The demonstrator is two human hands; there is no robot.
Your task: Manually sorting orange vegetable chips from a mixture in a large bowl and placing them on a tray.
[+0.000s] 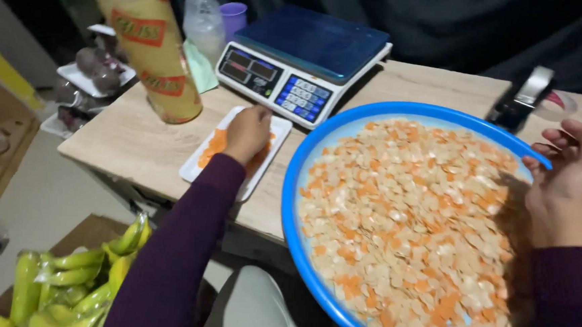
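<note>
Left hand (247, 132) presses flat, fingers together, on the thin orange slices (212, 145) in the white foam tray (193, 167) just left of the blue basin (295, 204), right hand (566, 177) hovering loosely open at its far rim — light, brittle-looking slices, best pinched softly by small heaps.

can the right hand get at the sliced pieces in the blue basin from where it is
Probably yes. The right hand hovers at the far rim of the blue basin, and the sliced pieces lie uncovered just below it, with nothing between.

tray (196, 168) left of basin (295, 204) — scale (304, 56) behind
</note>
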